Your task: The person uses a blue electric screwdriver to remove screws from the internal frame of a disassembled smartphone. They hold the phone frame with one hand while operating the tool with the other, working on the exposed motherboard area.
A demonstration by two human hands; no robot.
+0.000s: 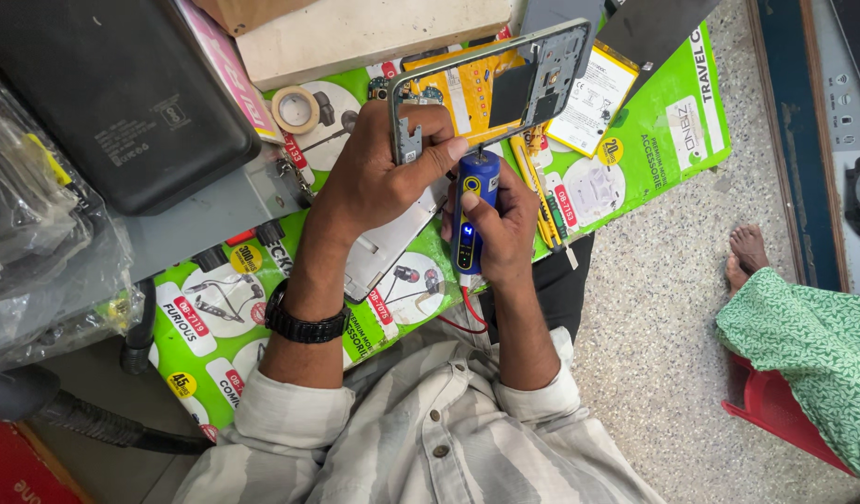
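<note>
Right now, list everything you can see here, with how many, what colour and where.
phone frame: one, grey, held up over the mat
electric screwdriver: one, blue, tip against the frame's lower edge
battery: one, white and yellow, on the mat behind the frame
tape roll: one, cream, upper left of the mat
mat: one, green printed sheet, under the work
black case: one, top left
plastic bags: a pile, clear, far left
hose: one, black, lower left
another person's foot: one, bare, on the floor at right
wristwatch: one, black, left wrist
left hand: grips the frame
right hand: grips the screwdriver
</note>
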